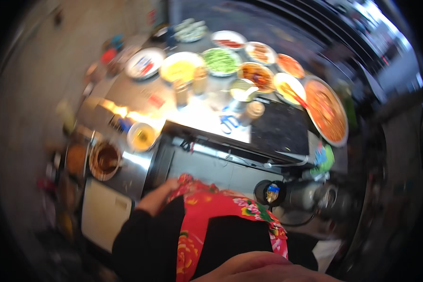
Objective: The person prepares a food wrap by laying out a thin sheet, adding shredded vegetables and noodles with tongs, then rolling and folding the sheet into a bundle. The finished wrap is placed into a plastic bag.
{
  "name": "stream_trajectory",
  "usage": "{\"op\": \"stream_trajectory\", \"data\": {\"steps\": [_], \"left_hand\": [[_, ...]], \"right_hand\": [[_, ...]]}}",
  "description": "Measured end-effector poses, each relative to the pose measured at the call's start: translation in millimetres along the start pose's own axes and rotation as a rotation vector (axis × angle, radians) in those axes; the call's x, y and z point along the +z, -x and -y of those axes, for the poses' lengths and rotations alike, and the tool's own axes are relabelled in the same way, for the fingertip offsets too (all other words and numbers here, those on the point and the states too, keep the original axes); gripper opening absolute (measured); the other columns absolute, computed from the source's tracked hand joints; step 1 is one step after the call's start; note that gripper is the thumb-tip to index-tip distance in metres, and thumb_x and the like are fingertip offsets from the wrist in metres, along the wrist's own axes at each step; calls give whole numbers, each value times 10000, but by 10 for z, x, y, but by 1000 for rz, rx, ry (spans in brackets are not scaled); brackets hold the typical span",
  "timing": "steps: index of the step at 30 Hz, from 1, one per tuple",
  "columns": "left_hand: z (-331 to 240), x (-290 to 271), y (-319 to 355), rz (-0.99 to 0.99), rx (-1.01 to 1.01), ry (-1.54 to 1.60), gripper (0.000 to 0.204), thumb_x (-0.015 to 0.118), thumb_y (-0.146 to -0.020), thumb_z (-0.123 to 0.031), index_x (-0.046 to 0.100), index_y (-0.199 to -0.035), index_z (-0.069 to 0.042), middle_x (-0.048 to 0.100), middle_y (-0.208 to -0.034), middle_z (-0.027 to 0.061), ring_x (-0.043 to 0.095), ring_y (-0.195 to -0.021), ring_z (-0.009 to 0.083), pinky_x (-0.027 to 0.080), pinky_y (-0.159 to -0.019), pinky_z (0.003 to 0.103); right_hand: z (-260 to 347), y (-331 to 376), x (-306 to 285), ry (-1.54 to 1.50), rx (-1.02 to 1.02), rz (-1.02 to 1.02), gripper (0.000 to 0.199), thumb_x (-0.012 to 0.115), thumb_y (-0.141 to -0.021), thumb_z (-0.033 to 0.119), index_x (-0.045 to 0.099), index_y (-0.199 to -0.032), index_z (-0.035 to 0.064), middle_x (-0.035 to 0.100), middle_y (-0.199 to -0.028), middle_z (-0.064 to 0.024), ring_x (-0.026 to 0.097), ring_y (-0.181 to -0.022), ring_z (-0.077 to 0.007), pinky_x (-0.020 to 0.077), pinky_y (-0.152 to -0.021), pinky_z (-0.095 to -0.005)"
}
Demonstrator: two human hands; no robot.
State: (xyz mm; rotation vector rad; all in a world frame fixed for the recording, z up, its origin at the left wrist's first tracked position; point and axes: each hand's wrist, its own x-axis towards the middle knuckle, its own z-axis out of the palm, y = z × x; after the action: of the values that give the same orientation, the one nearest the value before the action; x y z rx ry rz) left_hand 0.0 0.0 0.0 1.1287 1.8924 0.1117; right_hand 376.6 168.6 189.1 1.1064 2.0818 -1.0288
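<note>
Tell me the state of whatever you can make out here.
Red apron: worn
Left hand: at the apron's edge, grip unclear
Green-food bowl: uncovered, filled
Oval tray: uncovered, filled with orange food
Sauce bowl: uncovered, partly filled
Yellow-filled tub: uncovered
Blue-handled scissors: lying flat, opening unclear

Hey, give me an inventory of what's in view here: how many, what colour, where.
White plate: one, white, upper left.
Yellow-filled bowl: one, pale rim, right of that plate.
Green-filled bowl: one, pale rim, upper middle.
Other round dishes: five, red to yellow food, upper right.
Oval tray: one, orange food, far right.
Scissors: one pair, blue, centre.
Black panel: one, black, right of the scissors.
Yellow-filled tub: one, pale rim, left.
Brown-filled pot: one, pale rim, left.
Cream board: one, cream, lower left.
Blurred small items: uncounted.
Apron: one, red floral, bottom centre.
Left hand: one, bare, at the apron.
Right hand: not visible.
</note>
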Motion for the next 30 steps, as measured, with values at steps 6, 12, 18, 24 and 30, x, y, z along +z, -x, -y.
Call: {"op": "stream_trajectory", "data": {"steps": [6,12,18,24,30], "left_hand": [[-470,-319,753,-169,177,512,387,559,-963,-375,663,-1178,-71,714,-1018,158,693,-870,287,536,-786,402],[-1137,-275,1523,-638,46,775,281,648,-929,-265,688,-1125,-68,726,-975,126,688,-815,196,536,-740,329],[-469,-1472,2726,-1408,64,1158,187,513,-1028,-134,628,-1103,-6,679,-911,51,641,-810,125,519,-740,260],[1784,-2663,3863,-2058,-305,717,156,590,-962,-109,659,-1077,-28,723,-904,97,684,-800,198,536,-732,315],[3603,-2903,4264,-1545,-1106,455,605,663,-836,-182,427,-1366,-11,531,-1347,279,544,-1225,417,456,-1028,461]], "right_hand": [[548,50,-801,141,-226,30,633,438,-944,607,613,-1330,135,583,-1344,-210,493,-1299,-353,320,-1079,-560],[1064,-308,-1522,304,-424,125,623,442,-949,594,613,-1327,128,590,-1331,-213,509,-1283,-350,337,-1070,-535],[1742,-513,-1748,423,-554,203,613,446,-954,582,613,-1323,121,597,-1318,-216,525,-1267,-347,355,-1061,-510],[2323,-394,-1567,479,-595,215,603,450,-959,569,613,-1320,114,604,-1305,-219,541,-1251,-344,373,-1052,-485],[2706,-217,-1404,519,-520,193,593,455,-964,557,613,-1317,107,611,-1292,-222,557,-1234,-341,391,-1043,-461]]}}
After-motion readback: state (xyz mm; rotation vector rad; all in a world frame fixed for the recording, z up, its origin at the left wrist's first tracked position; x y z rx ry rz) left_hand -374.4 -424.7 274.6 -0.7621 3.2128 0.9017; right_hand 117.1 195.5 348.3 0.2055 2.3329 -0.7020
